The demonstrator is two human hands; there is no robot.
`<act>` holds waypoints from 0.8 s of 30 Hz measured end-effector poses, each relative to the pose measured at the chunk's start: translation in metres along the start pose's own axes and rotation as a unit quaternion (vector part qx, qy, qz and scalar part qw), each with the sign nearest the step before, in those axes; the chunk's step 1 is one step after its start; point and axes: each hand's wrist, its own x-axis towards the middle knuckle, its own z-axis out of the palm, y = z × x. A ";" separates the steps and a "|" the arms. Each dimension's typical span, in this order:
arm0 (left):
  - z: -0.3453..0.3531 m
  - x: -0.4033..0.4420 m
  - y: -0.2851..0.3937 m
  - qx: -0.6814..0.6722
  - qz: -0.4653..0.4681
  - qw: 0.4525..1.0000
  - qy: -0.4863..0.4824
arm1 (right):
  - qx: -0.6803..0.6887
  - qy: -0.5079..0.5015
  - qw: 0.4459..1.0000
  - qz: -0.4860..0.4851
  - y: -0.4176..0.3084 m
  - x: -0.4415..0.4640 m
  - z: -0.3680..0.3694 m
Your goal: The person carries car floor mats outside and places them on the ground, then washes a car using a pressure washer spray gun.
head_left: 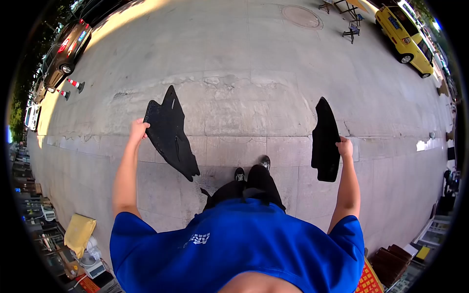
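My left hand (pixel 139 131) is closed on the outer edge of a black floor mat (pixel 168 129), of the kind used in cars. That mat has an uneven outline, with a notch at its top and a narrow slit near the upper tip. On the other side, my right hand (pixel 345 147) grips the edge of a second black floor mat (pixel 326 144), narrower and with a stepped side. Both mats are held off the ground, out to either side of my body. The fingers behind each mat are partly hidden.
Grey paving (pixel 234 117) lies around my feet. Two traffic cones (pixel 76 85) stand near a brown car (pixel 66 51) at upper left. At upper right are a yellow car (pixel 406 39) and a small folding stool (pixel 351 33). A yellow bag (pixel 79 234) sits lower left.
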 end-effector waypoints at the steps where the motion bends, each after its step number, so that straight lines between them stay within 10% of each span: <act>1: 0.004 0.018 0.026 0.028 0.019 0.999 0.008 | -0.026 -0.007 0.999 -0.027 -0.027 0.026 -0.014; 5: 0.007 0.051 0.104 0.196 0.066 0.977 0.048 | -0.043 -0.010 0.992 -0.118 -0.096 0.135 -0.041; 7: 0.019 0.069 0.122 0.425 0.249 0.859 0.138 | -0.114 0.017 0.968 -0.225 -0.112 0.185 -0.032; 9: 0.052 0.051 0.158 0.473 0.165 0.860 0.098 | -0.130 0.002 0.962 -0.238 -0.131 0.197 -0.015; 15: 0.144 0.072 0.079 0.489 0.259 0.832 0.043 | -0.307 -0.167 0.905 -0.244 -0.139 0.202 0.089; 20: 0.210 -0.070 -0.117 0.505 -0.015 0.854 -0.122 | -0.420 -0.484 0.728 -0.243 -0.071 0.162 0.189; 22: 0.237 -0.198 -0.150 0.317 -0.251 0.907 -0.119 | -0.360 -0.533 0.703 -0.305 -0.052 0.146 0.215; 24: 0.271 -0.328 -0.180 0.203 -0.423 0.873 -0.133 | -0.350 -0.608 0.692 -0.169 -0.068 0.119 0.230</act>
